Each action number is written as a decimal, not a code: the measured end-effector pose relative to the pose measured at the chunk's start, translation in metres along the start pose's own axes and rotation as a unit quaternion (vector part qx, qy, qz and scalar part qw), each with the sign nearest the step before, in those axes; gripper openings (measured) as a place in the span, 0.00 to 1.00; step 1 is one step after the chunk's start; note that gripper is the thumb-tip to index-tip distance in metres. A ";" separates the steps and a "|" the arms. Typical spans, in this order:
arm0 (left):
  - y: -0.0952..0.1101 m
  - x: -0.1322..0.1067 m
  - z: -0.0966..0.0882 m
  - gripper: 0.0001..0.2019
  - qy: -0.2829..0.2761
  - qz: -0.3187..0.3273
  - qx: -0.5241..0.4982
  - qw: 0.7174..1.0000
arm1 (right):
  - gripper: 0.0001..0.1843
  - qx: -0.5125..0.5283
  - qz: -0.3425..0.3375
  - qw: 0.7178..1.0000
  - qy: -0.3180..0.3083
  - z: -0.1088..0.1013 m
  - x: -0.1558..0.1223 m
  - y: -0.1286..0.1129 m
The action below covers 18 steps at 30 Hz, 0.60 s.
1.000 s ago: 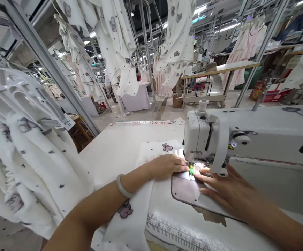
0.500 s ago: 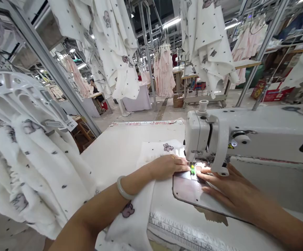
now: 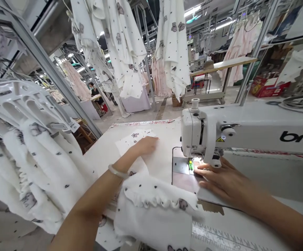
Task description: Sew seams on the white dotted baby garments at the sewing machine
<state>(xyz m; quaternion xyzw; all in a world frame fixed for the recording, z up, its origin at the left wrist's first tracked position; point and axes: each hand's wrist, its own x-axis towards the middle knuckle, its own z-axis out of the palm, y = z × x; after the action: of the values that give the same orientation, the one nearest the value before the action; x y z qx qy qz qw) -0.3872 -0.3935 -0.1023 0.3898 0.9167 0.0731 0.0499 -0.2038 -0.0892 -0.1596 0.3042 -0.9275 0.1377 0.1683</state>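
My left hand (image 3: 145,145) rests on a piece of white printed fabric (image 3: 130,139) on the table, left of the sewing machine (image 3: 240,130); its fingers are blurred, so their grip is unclear. My right hand (image 3: 219,177) lies flat with fingers stretched out on the metal plate (image 3: 182,174) beside the needle (image 3: 190,164). A white ruffled garment with bear prints (image 3: 156,212) is bunched at the table's near edge under my left forearm. A pale bangle (image 3: 117,171) circles my left wrist.
White printed garments (image 3: 23,167) hang on a rack at my left. More garments (image 3: 172,45) hang from overhead rails. A ruler strip (image 3: 219,238) runs along the table's front edge. A person (image 3: 95,92) sits far back; a wooden table (image 3: 224,64) stands behind.
My left hand has left the needle area and slid fabric away to the far left. The ruffled garment now lies bunched at the near edge. My right hand stays by the needle.
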 end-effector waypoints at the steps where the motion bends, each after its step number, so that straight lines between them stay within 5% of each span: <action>1: 0.012 -0.012 0.000 0.21 -0.016 0.014 -0.010 1.000 | 0.16 0.004 -0.004 1.000 -0.005 0.000 0.000 -0.001; 7: 0.098 -0.073 0.019 0.14 -0.112 0.150 -0.097 0.978 | 0.16 0.047 0.007 0.999 -0.022 0.000 -0.001 -0.007; 13: 0.122 -0.062 0.024 0.10 -0.085 -0.037 -0.156 0.983 | 0.15 0.101 0.009 0.994 0.039 0.003 -0.003 -0.010; 18: 0.123 -0.042 0.031 0.20 -0.078 -0.086 -0.183 0.976 | 0.11 0.104 0.031 0.994 0.014 0.005 -0.005 -0.015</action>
<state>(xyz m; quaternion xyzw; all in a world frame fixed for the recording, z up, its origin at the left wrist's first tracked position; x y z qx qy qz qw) -0.2660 -0.3367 -0.1105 0.2980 0.9112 0.2044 0.1980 -0.1915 -0.0999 -0.1639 0.2891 -0.9148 0.2424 0.1442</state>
